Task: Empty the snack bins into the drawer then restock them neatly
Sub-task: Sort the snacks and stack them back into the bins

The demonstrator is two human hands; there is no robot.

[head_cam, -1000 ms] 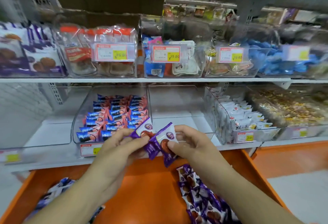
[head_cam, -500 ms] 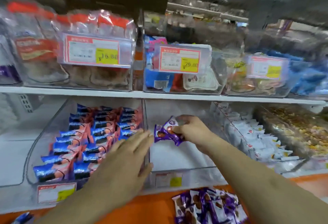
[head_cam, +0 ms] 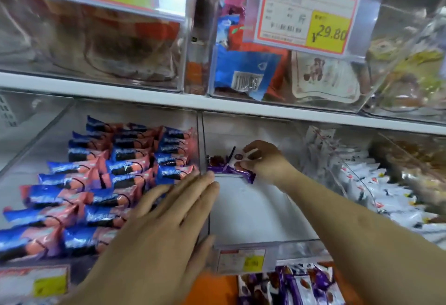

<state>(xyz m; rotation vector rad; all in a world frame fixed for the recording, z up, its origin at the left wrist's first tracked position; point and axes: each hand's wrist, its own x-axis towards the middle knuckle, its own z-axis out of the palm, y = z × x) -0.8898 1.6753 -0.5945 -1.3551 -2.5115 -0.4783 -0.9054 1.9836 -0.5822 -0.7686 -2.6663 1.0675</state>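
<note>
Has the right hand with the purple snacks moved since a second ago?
Yes. The right hand carried the purple snacks from over the orange drawer up into the clear bin's back left corner.

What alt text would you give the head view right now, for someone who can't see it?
The right hand pinches purple snack packs at the back of a clear bin that holds nothing else, while the left hand rests open at the divider beside a bin of blue-and-pink packs. More purple packs lie in the orange drawer below.
</note>
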